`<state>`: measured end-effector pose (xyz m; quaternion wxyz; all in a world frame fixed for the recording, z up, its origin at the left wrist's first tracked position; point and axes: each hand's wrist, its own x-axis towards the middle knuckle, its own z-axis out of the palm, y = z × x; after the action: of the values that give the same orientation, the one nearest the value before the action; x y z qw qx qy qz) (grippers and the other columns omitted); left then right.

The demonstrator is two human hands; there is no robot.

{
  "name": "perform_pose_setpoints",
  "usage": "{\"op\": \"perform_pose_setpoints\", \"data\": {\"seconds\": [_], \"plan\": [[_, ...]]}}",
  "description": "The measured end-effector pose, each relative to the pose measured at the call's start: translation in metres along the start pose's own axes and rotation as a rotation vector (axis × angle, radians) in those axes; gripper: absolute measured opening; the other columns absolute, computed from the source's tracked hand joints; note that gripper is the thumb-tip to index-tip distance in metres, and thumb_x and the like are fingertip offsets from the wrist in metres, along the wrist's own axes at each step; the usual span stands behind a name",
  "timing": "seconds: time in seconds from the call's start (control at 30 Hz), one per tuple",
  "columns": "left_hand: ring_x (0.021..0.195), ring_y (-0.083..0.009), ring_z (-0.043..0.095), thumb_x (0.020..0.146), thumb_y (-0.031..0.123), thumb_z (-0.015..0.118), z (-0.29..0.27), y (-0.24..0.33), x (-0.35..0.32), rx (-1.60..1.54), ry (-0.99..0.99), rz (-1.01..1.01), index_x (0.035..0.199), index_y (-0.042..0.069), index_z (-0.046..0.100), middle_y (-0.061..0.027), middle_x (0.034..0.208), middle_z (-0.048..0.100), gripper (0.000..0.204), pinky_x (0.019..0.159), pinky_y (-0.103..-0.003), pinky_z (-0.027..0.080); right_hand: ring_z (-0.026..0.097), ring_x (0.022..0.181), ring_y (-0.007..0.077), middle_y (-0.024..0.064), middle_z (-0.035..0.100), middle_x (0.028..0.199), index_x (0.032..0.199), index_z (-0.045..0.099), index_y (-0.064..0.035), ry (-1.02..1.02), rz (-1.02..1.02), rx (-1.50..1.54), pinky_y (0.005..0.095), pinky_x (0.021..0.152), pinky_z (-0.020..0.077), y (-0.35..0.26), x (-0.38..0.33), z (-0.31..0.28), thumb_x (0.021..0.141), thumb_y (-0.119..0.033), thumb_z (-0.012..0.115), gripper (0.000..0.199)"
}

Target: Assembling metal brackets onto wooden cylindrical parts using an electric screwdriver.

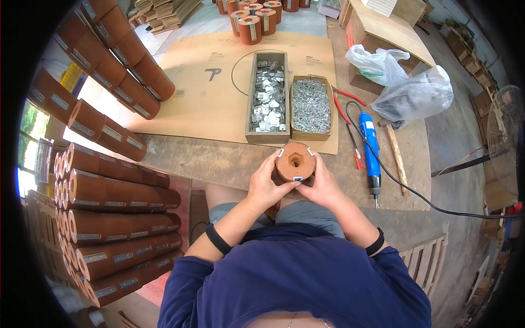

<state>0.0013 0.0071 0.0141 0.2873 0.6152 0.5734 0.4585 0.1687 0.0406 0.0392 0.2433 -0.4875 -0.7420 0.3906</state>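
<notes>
Between my two hands I hold a reddish-brown cylinder [286,168] at the near edge of the workbench. A hole runs down its middle, and small metal pieces sit around its rim. My left hand [266,183] wraps the left side and my right hand [322,183] the right, with both thumbs meeting at the near side below a metal piece. Just beyond stand a long wooden box [250,117] of flat metal plates and a cardboard box [310,135] full of screws. To the right lie a blue electric screwdriver [371,147], red-handled pliers [342,106] and a small red-handled screwdriver [358,156].
Stacked brown cylinders [123,188] with metal strips rise at the left; more cylinders [250,30] stand at the far side. A hammer [397,158] lies right of the electric screwdriver, whose black cable [432,203] trails rightward. Plastic bags [415,95] and a fan [503,126] are further right.
</notes>
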Motion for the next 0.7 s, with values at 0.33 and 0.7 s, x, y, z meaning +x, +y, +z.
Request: {"op": "perform_pose_setpoints", "data": {"seconds": [0.33, 0.7], "plan": [[0.102, -0.0303, 0.056, 0.056, 0.025, 0.081, -0.008, 0.006, -0.002, 0.071, 0.003, 0.043, 0.121, 0.002, 0.045, -0.0169, 0.113, 0.055, 0.077, 0.083, -0.036, 0.047, 0.042, 0.117, 0.0258, 0.0175, 0.041, 0.125, 0.133, 0.022, 0.0006, -0.194, 0.065, 0.754, 0.0346, 0.097, 0.0353, -0.01, -0.004, -0.008, 0.073, -0.022, 0.07, 0.08], [0.103, -0.0301, 0.055, 0.056, 0.023, 0.081, -0.006, 0.006, -0.002, 0.077, -0.019, 0.006, 0.123, 0.005, 0.042, -0.0146, 0.115, 0.053, 0.079, 0.083, -0.036, 0.048, 0.04, 0.117, 0.0212, 0.0163, 0.041, 0.125, 0.13, 0.028, 0.0018, 0.014, -0.014, 0.481, 0.0325, 0.096, 0.0355, -0.006, -0.004, 0.006, 0.079, -0.021, 0.064, 0.067]]}}
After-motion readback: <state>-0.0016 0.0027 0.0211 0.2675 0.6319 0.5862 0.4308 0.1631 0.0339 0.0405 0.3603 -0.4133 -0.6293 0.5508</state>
